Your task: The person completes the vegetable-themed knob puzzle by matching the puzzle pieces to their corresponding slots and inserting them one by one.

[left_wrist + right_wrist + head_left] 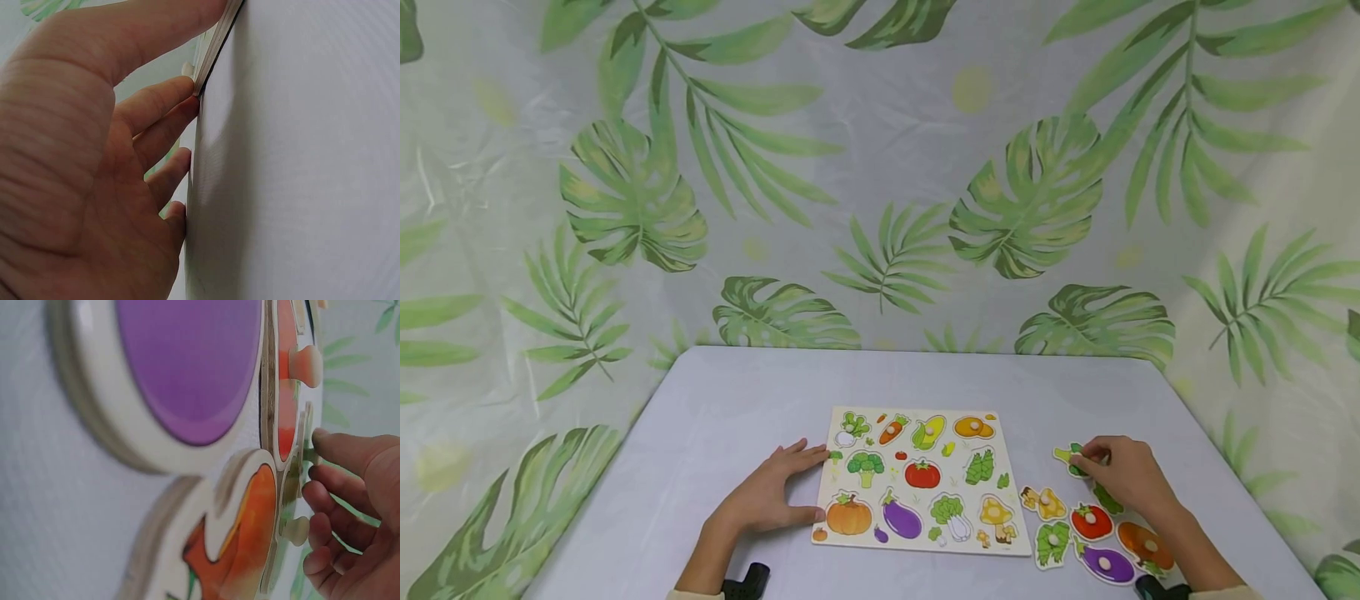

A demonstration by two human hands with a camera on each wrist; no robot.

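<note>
Head view, lower right: right hand point(1126, 472) covers part of the broccoli piece point(1063, 455) and part of a green piece point(1107, 500); can't tell what that one depicts. Right forearm point(1201, 548) hides one end of the pumpkin piece point(1138, 540). Left wrist view: left hand point(94, 181) has its thumb tip cropped at top, board point(220, 44) only edge-on. Right wrist view: eggplant piece point(190, 369) cropped at top, blurry rim.

Layered, wood-like edges shown on eggplant piece point(194, 369) and pumpkin piece point(244, 531); faces smoothly printed, eggplant's glossed. Puzzle board point(891, 487) edged in wood-like layers. Tabletop point(760, 392) finished matt, finely textured. Backdrop point(887, 142) creased, plastic-like, faintly shiny.
</note>
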